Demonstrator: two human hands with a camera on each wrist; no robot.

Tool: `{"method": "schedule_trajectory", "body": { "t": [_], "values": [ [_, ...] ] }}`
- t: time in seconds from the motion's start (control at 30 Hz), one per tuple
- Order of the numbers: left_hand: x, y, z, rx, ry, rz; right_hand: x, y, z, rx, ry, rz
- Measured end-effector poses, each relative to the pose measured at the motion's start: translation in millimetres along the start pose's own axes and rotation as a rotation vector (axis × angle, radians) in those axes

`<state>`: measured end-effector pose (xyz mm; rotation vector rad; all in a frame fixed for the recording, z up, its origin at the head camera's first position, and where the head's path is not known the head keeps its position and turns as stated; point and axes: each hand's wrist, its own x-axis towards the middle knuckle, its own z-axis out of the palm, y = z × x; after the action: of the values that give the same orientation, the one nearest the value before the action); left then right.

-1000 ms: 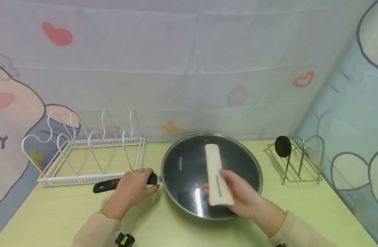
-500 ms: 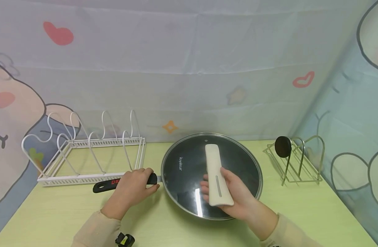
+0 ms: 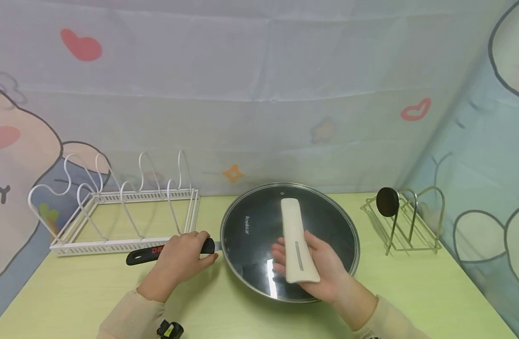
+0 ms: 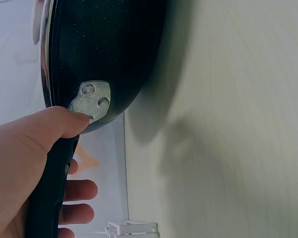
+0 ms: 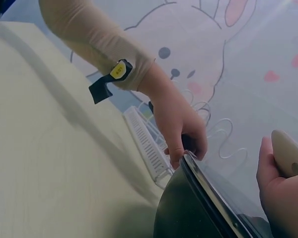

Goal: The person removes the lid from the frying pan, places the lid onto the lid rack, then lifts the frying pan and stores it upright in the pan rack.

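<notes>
A dark wok (image 4: 109, 39) with a glass lid (image 3: 251, 254) on it stands in the middle of the table. My left hand (image 3: 185, 259) grips its long black handle (image 3: 145, 255); in the left wrist view the thumb lies near the riveted bracket (image 4: 93, 98). A long cream lid handle (image 3: 292, 226) rises over the glass. Under it passes my right hand (image 3: 327, 270), palm up, its fingertips showing past the left side and the thumb along the right side. The fingers look extended, not wrapped over the top. The handle hides part of the palm.
A white wire rack (image 3: 115, 245) stands to the left, close behind the wok's handle. On the right is a small metal rack (image 3: 408, 221) with a dark round disc (image 3: 387, 201) at its front left. A printed cloth (image 3: 259, 94) hangs behind the table.
My right hand has slid left under the lid handle, so more of its fingers show on the far side. The left hand, wok and lid stay in place.
</notes>
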<state>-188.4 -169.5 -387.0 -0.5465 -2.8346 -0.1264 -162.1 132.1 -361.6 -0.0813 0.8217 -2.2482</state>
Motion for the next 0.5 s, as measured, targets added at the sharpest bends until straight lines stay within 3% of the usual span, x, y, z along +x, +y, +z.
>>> {"method": "schedule_trajectory", "body": {
  "t": [0.17, 0.37, 0.5],
  "values": [
    [-0.4, -0.7, 1.6, -0.002, 0.018, 0.010, -1.0, 1.2, -2.0, 0.048, -0.068, 0.005],
    [-0.3, -1.8, 2.4, 0.000, 0.022, 0.015, -0.9, 2.2, -2.2, 0.064, -0.061, -0.003],
    [-0.2, -1.7, 2.1, -0.004, 0.014, 0.010, 1.3, 3.3, -4.3, 0.076, -0.119, -0.006]
  ]
}}
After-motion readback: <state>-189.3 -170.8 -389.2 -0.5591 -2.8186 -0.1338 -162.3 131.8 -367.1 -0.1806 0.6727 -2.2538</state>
